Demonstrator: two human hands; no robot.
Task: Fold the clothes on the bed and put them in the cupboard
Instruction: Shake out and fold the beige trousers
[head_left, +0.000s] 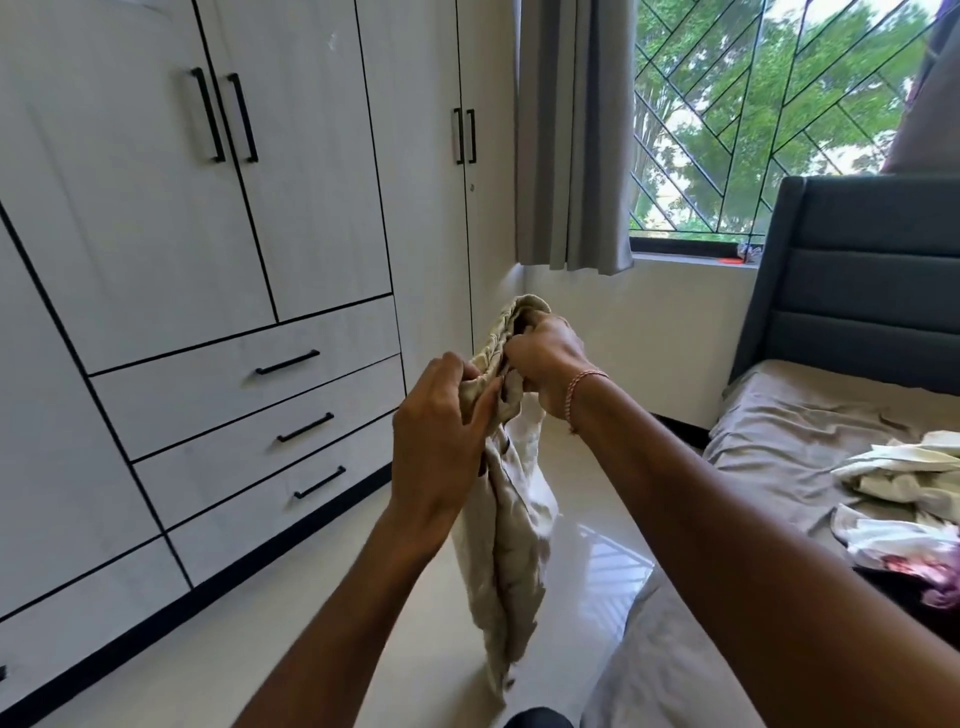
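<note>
Bedroom floor between cupboard and bed: you hold a beige garment up by its gathered waistband.

Your left hand and right hand both grip the bunched waistband, fingers curled into the cloth, and the garment hangs limp at the centre of view. More clothes lie crumpled on the bed at 3 o'clock, and the cupboard doors at 9 o'clock are shut. To fold it well, you should probably slide your hands apart until the waistband is taut, shake the cloth straight, then lay it flat on the bed.
</note>
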